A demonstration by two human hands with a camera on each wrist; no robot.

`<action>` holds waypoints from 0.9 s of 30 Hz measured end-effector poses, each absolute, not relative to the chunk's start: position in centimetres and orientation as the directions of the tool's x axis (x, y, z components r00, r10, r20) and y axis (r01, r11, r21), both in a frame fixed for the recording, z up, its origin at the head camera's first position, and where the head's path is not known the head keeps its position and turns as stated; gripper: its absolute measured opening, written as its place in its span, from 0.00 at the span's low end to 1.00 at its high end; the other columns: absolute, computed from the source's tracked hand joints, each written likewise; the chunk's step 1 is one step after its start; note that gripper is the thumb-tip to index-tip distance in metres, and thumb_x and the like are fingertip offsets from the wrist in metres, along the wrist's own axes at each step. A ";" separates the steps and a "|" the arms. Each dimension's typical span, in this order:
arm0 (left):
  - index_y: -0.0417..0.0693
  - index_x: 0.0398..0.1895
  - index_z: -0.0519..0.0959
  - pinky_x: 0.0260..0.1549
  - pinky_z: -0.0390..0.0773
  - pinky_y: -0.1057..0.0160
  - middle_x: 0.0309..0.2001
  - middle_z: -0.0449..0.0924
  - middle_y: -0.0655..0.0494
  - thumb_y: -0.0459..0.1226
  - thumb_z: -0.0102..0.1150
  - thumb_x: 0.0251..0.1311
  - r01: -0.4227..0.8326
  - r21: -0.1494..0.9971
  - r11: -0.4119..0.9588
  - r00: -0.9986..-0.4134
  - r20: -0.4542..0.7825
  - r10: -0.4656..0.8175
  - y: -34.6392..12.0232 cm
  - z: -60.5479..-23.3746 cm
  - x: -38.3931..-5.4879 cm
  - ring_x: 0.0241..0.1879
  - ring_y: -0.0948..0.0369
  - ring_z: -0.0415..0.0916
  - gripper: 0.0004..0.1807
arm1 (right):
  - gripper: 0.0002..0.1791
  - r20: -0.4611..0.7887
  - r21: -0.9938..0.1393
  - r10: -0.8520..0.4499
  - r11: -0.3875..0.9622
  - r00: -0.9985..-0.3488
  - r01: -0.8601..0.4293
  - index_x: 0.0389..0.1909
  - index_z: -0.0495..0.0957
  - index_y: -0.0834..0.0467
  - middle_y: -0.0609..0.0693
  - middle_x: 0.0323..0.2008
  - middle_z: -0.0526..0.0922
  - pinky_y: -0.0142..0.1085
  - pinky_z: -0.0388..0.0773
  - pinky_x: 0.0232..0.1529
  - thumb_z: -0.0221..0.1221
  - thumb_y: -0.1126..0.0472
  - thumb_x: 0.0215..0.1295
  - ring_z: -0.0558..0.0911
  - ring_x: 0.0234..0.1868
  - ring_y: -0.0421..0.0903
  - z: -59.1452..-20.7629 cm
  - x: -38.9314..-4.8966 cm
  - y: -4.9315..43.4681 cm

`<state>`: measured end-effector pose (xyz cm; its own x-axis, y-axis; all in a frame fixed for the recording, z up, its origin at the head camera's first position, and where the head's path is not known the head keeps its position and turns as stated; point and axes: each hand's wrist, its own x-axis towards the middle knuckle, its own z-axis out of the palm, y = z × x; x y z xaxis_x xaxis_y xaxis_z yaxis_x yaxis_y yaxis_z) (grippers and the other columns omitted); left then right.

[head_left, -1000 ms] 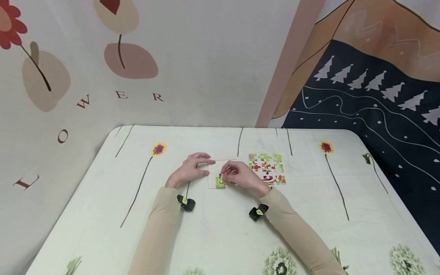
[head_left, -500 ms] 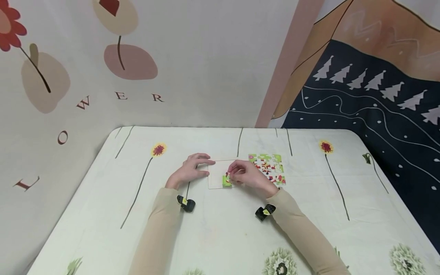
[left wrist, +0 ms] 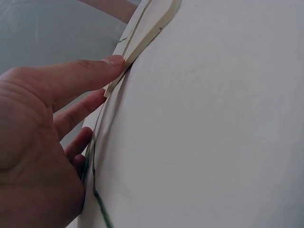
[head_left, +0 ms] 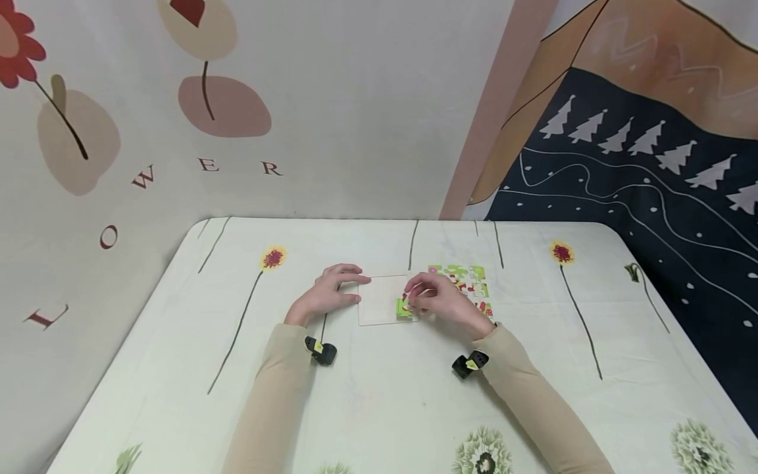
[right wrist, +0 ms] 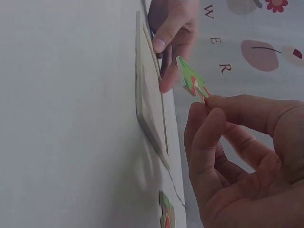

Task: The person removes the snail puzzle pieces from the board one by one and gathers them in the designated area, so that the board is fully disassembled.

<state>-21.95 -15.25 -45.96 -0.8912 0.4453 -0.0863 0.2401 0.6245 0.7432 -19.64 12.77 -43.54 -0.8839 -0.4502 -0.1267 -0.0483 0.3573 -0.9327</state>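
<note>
My right hand (head_left: 447, 306) pinches a green puzzle piece with red markings (head_left: 403, 309) between thumb and fingertips. In the right wrist view the puzzle piece (right wrist: 192, 78) is tilted and held up off the pale puzzle board (right wrist: 149, 90). That flat, square board (head_left: 379, 299) lies on the table with a thin line around its edge. My left hand (head_left: 326, 291) rests at the board's left side, fingers extended. Its thumb touches the board's rim (left wrist: 149, 38) in the left wrist view. Right of the board lie several colourful puzzle pieces (head_left: 474, 271), partly hidden behind my right hand.
The table (head_left: 355, 408) has a white cloth printed with flowers and stems. Behind it hangs a pale backdrop (head_left: 355, 131) with letters. A dark panel with printed trees (head_left: 592, 171) stands at the right.
My right hand has moved to the right with the puzzle piece, from over the board's lower middle to its right edge. My left hand has stayed at the board's left side.
</note>
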 end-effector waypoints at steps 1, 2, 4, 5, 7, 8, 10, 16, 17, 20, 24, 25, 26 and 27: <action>0.46 0.60 0.80 0.69 0.45 0.31 0.70 0.66 0.43 0.34 0.63 0.61 0.241 0.745 0.622 -0.891 -0.085 0.446 -15.3 -46.0 -22.0 0.73 0.39 0.50 0.22 | 0.12 -0.125 -0.932 -0.447 0.360 -0.886 -0.050 0.48 0.78 0.67 0.59 0.38 0.82 0.33 0.78 0.34 0.57 0.71 0.64 0.79 0.32 0.41 -43.6 -19.7 13.0; 0.46 0.60 0.80 0.69 0.45 0.31 0.70 0.66 0.43 0.34 0.63 0.61 0.241 0.746 0.621 -0.890 -0.085 0.447 -15.3 -46.0 -22.0 0.73 0.39 0.50 0.22 | 0.12 -0.124 -0.932 -0.445 0.359 -0.887 -0.049 0.48 0.78 0.67 0.60 0.38 0.82 0.33 0.78 0.34 0.57 0.71 0.64 0.79 0.32 0.41 -43.6 -19.7 13.2; 0.46 0.60 0.80 0.69 0.44 0.31 0.70 0.66 0.43 0.34 0.63 0.61 0.240 0.749 0.618 -0.890 -0.085 0.448 -15.3 -46.0 -21.9 0.73 0.39 0.49 0.22 | 0.12 -0.111 -0.929 -0.444 0.365 -0.889 -0.066 0.48 0.78 0.68 0.62 0.37 0.83 0.33 0.78 0.34 0.57 0.71 0.64 0.80 0.32 0.41 -43.6 -19.7 13.7; 0.46 0.60 0.80 0.68 0.44 0.31 0.69 0.66 0.43 0.34 0.63 0.61 0.241 0.750 0.616 -0.889 -0.083 0.449 -15.3 -46.0 -22.0 0.73 0.39 0.49 0.22 | 0.12 -0.105 -0.927 -0.445 0.367 -0.889 -0.075 0.48 0.78 0.68 0.62 0.37 0.83 0.33 0.78 0.34 0.57 0.71 0.64 0.80 0.31 0.41 -43.7 -19.8 13.9; 0.46 0.60 0.80 0.68 0.44 0.32 0.69 0.66 0.43 0.34 0.63 0.61 0.244 0.751 0.614 -0.889 -0.081 0.451 -15.3 -46.0 -22.0 0.73 0.39 0.50 0.22 | 0.11 -0.096 -0.921 -0.439 0.381 -0.893 -0.088 0.48 0.78 0.69 0.63 0.37 0.84 0.32 0.79 0.33 0.57 0.71 0.65 0.79 0.31 0.40 -43.7 -19.9 14.4; 0.45 0.60 0.80 0.68 0.44 0.32 0.69 0.66 0.43 0.34 0.63 0.61 0.244 0.752 0.613 -0.888 -0.080 0.452 -15.3 -46.0 -22.0 0.73 0.39 0.49 0.22 | 0.11 -0.096 -0.918 -0.436 0.386 -0.895 -0.090 0.48 0.78 0.69 0.63 0.37 0.84 0.32 0.79 0.33 0.57 0.71 0.65 0.79 0.30 0.40 -43.8 -19.9 14.6; 0.45 0.60 0.80 0.68 0.44 0.32 0.69 0.66 0.43 0.34 0.63 0.61 0.244 0.755 0.608 -0.888 -0.079 0.454 -15.3 -46.0 -22.0 0.73 0.39 0.49 0.22 | 0.11 -0.096 -0.912 -0.432 0.399 -0.897 -0.094 0.47 0.78 0.69 0.63 0.37 0.84 0.32 0.79 0.32 0.57 0.71 0.66 0.79 0.30 0.40 -43.8 -19.9 15.1; 0.45 0.59 0.80 0.69 0.42 0.32 0.69 0.66 0.43 0.34 0.63 0.61 0.235 0.767 0.597 -0.888 -0.080 0.453 -15.3 -46.0 -21.9 0.73 0.40 0.48 0.22 | 0.11 -0.106 -0.897 -0.416 0.432 -0.903 -0.094 0.48 0.79 0.68 0.63 0.38 0.83 0.33 0.77 0.31 0.57 0.70 0.67 0.79 0.31 0.42 -44.0 -19.9 16.3; 0.45 0.59 0.80 0.69 0.42 0.32 0.69 0.66 0.43 0.34 0.63 0.61 0.233 0.768 0.597 -0.888 -0.081 0.452 -15.3 -46.1 -21.9 0.73 0.40 0.48 0.22 | 0.11 -0.101 -0.892 -0.415 0.440 -0.904 -0.103 0.48 0.79 0.68 0.62 0.38 0.82 0.33 0.77 0.31 0.57 0.69 0.66 0.79 0.31 0.42 -44.0 -19.9 16.5; 0.46 0.59 0.80 0.69 0.42 0.31 0.69 0.66 0.43 0.34 0.63 0.61 0.235 0.764 0.601 -0.890 -0.081 0.450 -15.3 -46.1 -22.0 0.73 0.40 0.49 0.21 | 0.11 -0.094 -0.880 -0.412 0.460 -0.906 -0.117 0.48 0.79 0.67 0.61 0.37 0.81 0.32 0.77 0.30 0.57 0.70 0.66 0.79 0.32 0.43 -44.2 -19.9 17.1; 0.46 0.59 0.80 0.68 0.42 0.31 0.69 0.66 0.44 0.34 0.63 0.61 0.236 0.760 0.605 -0.890 -0.081 0.448 -15.3 -46.1 -22.0 0.73 0.39 0.48 0.21 | 0.11 -0.097 -0.876 -0.414 0.467 -0.905 -0.120 0.48 0.79 0.68 0.61 0.36 0.81 0.31 0.77 0.30 0.57 0.71 0.65 0.80 0.32 0.44 -44.4 -19.8 17.6; 0.46 0.59 0.80 0.68 0.41 0.31 0.69 0.66 0.44 0.34 0.63 0.61 0.236 0.760 0.606 -0.890 -0.081 0.448 -15.3 -46.1 -22.0 0.73 0.39 0.48 0.21 | 0.11 -0.099 -0.874 -0.412 0.471 -0.906 -0.118 0.48 0.79 0.68 0.61 0.36 0.81 0.31 0.77 0.30 0.57 0.71 0.65 0.80 0.32 0.44 -44.5 -19.8 17.7; 0.46 0.59 0.80 0.68 0.41 0.31 0.69 0.66 0.44 0.34 0.63 0.61 0.236 0.760 0.606 -0.890 -0.082 0.448 -15.3 -46.1 -22.0 0.73 0.39 0.48 0.21 | 0.11 -0.102 -0.871 -0.411 0.477 -0.906 -0.119 0.48 0.79 0.68 0.61 0.37 0.81 0.31 0.77 0.30 0.57 0.71 0.65 0.79 0.32 0.44 -44.5 -19.8 17.8; 0.46 0.59 0.80 0.68 0.41 0.31 0.69 0.66 0.44 0.34 0.63 0.61 0.234 0.761 0.605 -0.891 -0.082 0.447 -15.3 -46.1 -22.0 0.73 0.39 0.48 0.21 | 0.11 -0.101 -0.867 -0.411 0.483 -0.906 -0.122 0.48 0.79 0.68 0.61 0.37 0.81 0.31 0.77 0.29 0.58 0.70 0.66 0.79 0.32 0.44 -44.5 -19.8 17.9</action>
